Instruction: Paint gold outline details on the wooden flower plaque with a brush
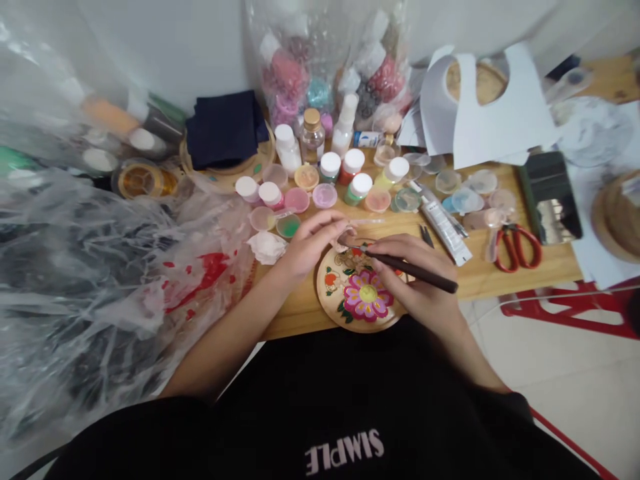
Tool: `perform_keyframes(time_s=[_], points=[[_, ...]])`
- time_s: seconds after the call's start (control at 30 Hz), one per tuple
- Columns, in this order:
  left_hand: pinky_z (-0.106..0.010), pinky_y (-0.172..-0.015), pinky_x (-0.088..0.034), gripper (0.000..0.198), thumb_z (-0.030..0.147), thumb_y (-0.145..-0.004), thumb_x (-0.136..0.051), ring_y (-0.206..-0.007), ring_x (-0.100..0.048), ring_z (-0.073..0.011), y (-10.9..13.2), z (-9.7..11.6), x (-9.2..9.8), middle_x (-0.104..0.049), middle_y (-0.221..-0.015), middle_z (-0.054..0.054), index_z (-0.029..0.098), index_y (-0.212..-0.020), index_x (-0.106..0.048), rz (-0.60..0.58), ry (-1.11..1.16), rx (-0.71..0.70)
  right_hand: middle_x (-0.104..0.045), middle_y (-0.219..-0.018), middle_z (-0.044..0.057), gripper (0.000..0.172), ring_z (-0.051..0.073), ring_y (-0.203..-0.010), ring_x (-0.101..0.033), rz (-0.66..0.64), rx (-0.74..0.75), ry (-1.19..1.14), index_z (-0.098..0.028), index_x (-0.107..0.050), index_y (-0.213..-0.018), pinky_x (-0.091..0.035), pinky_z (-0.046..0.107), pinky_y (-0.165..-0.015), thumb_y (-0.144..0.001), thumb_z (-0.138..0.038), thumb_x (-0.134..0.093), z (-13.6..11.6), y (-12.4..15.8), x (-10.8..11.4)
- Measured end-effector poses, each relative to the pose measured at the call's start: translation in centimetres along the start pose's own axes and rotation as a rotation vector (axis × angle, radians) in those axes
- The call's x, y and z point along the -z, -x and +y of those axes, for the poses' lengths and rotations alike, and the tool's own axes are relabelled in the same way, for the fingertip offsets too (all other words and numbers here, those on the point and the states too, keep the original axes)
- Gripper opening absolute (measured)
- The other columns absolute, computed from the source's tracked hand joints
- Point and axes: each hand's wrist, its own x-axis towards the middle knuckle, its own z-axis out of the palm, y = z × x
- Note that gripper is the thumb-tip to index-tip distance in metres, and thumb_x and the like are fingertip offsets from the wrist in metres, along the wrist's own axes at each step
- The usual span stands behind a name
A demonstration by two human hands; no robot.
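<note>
My right hand (425, 257) grips a dark-handled tool (429, 275) with a thin metal shaft. The shaft points left, over the upper part of a round wooden plaque (330, 308) at the table's front edge. A large pink-purple flower (368, 295) with a yellow centre decorates the plaque, along with green leaves and small orange flowers. My left hand (313, 243) is closed above the plaque's upper left edge, fingertips pinched close to the tool's tip. What it holds is too small and partly hidden to name. A clear thin stick (367, 221) shows just beyond those fingertips.
Behind the hands stand several white-capped jars (359, 188) and small colour cups (325, 195). A crumpled tissue (267, 247) lies left. To the right are a metal tube (443, 223), red-handled pliers (517, 248) and a phone (551, 197). Plastic sheeting (150, 293) covers the left side.
</note>
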Motion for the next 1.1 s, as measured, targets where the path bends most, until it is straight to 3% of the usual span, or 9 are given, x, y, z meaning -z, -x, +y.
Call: perform_keyframes(time_s=[0.3,0.67,0.87,1.1], points=[[-0.026,-0.083,-0.050,0.013,0.032,-0.077,-0.070,-0.084,-0.068,-0.0118,-0.02,-0.28,0.17,-0.074,-0.083,0.001,0.020,-0.082,-0.071,0.008,-0.049,-0.026,-0.075,-0.091,0.000,0.022,0.017,-0.085,-0.070,0.093,-0.064,-0.016,-0.028,-0.070,-0.101,-0.057,0.033,-0.077,-0.084,-0.014,-0.067,0.18,0.25,0.01],[-0.023,-0.079,-0.048,0.013,0.032,-0.074,-0.072,-0.080,-0.066,-0.0098,0.00,-0.07,0.03,-0.073,-0.081,0.002,0.019,-0.079,-0.071,0.026,-0.023,-0.017,-0.073,-0.102,0.004,0.026,0.016,-0.092,-0.069,-0.036,0.089,0.004,-0.026,-0.069,-0.105,-0.057,0.031,-0.082,-0.084,-0.011,-0.066,0.25,0.03,0.08],[-0.023,-0.078,-0.048,0.011,0.029,-0.074,-0.072,-0.080,-0.066,-0.0103,0.06,0.04,-0.05,-0.072,-0.081,0.002,0.019,-0.079,-0.071,0.059,-0.028,0.014,-0.073,-0.100,0.004,0.022,0.017,-0.090,-0.070,-0.031,0.111,0.047,-0.026,-0.069,-0.103,-0.059,0.033,-0.078,-0.085,-0.014,-0.064,-0.02,0.11,0.00],[-0.023,-0.079,-0.048,0.014,0.033,-0.076,-0.071,-0.083,-0.065,-0.0103,0.01,-0.15,0.13,-0.073,-0.084,0.002,0.020,-0.079,-0.071,0.033,-0.050,-0.008,-0.074,-0.091,0.002,0.023,0.016,-0.085,-0.069,0.063,0.056,0.011,-0.027,-0.070,-0.102,-0.058,0.032,-0.075,-0.084,-0.012,-0.066,-0.05,-0.03,-0.02]])
